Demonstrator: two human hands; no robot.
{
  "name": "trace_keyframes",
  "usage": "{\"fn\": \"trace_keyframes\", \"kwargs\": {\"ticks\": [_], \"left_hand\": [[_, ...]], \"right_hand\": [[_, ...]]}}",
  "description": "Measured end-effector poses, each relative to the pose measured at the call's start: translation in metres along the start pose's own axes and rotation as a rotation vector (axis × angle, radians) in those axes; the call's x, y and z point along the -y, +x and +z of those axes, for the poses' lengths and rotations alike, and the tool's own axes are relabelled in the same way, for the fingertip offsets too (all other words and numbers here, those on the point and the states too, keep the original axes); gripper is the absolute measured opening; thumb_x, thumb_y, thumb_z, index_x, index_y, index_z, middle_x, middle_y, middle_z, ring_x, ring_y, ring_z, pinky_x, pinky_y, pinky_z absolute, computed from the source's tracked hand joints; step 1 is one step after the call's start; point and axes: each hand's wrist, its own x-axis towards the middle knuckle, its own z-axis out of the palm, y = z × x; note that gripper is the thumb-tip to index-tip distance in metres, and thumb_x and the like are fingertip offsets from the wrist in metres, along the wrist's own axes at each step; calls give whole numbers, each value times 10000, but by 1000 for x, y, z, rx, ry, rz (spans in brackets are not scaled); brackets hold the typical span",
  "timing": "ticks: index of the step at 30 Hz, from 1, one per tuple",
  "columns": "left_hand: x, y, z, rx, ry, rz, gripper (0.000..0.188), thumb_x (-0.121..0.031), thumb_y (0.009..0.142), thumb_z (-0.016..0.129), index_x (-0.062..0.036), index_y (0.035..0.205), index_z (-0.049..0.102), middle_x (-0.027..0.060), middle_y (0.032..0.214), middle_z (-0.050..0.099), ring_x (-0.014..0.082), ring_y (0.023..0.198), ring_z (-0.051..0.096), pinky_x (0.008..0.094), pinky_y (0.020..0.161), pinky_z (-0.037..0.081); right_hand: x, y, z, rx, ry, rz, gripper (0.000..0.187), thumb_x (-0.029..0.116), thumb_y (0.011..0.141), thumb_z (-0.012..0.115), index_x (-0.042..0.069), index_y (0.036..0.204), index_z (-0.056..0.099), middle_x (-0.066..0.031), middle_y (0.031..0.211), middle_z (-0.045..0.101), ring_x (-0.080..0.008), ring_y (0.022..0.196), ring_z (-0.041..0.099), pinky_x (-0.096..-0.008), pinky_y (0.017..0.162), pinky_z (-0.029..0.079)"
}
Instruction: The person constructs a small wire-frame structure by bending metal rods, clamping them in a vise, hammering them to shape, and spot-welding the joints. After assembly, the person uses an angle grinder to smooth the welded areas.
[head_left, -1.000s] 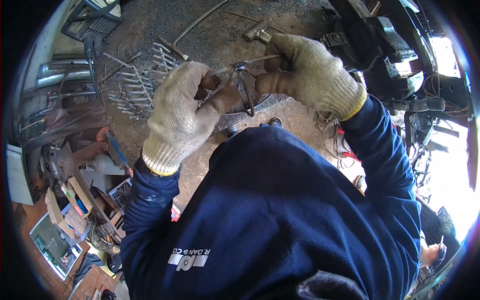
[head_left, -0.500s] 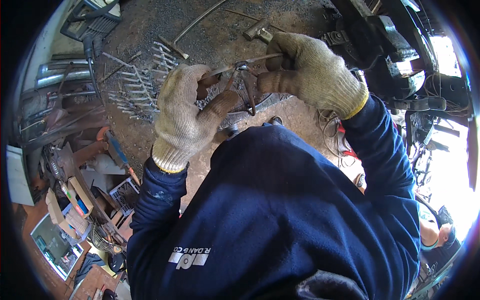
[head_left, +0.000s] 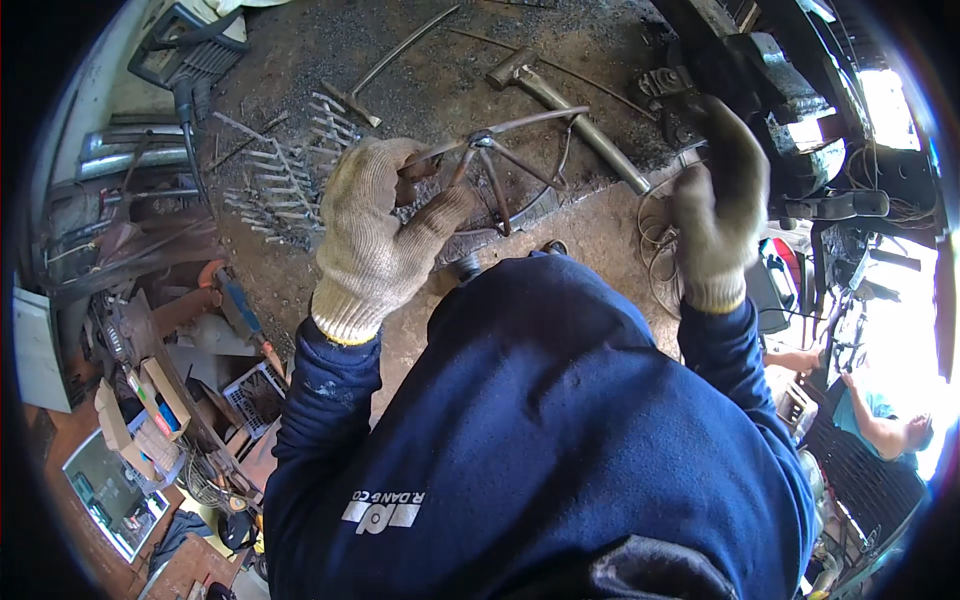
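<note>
A frame of several bent metal rods (head_left: 481, 139) joined at one point spreads out in front of me, its rods fanning toward the right. My left hand (head_left: 372, 240), in a knitted work glove, is closed on the frame's left side, thumb and fingers pinching the rods. My right hand (head_left: 725, 205), gloved the same way, is held up at the right, apart from the frame. Its thumb stands away from the fingers and nothing shows between them; motion blurs it somewhat. Beyond the frame a hammer (head_left: 522, 70) with a thick metal handle lies on the ground.
Left of the frame lie welded comb-like metal bars (head_left: 280, 180) and a thin-headed hammer (head_left: 350, 103). A dark, heavy vise-like machine (head_left: 800, 130) stands at right. Metal pipes (head_left: 130, 160) and a cluttered bench with a cardboard box (head_left: 120, 430) line the left. Another person (head_left: 880, 425) is at far right.
My right hand has let go of the rod frame and moved right and toward me. The left hand still grips the frame in nearly the same place. The hammer's handle is now uncovered.
</note>
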Motion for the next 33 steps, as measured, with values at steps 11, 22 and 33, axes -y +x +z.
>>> {"fn": "trace_keyframes", "kwargs": {"ticks": [11,22,33], "left_hand": [[18,-14,8,-27,-25,-133,578,-511,891,789,-7,1132,642,47,905,598,183,790,531,356,710,451],[-1,-16,4,-68,-116,-146,397,-247,920,796,25,1144,613,85,965,655,194,837,623,339,736,517],[6,-5,-2,5,66,10,522,-450,840,843,-20,1049,633,76,867,596,234,779,590,386,710,489]], "right_hand": [[-52,-34,-203,-1040,-623,186,615,385,1016,685,21,1457,457,-81,1247,604,-168,1128,559,-321,998,458],[-137,-37,-199,-380,-808,131,559,449,1090,512,25,1453,514,-97,1224,655,-159,1098,627,-336,968,504],[8,-56,-21,-105,-298,-162,602,390,888,772,-38,1276,601,-163,1169,682,-266,1067,659,-376,923,534]]}}
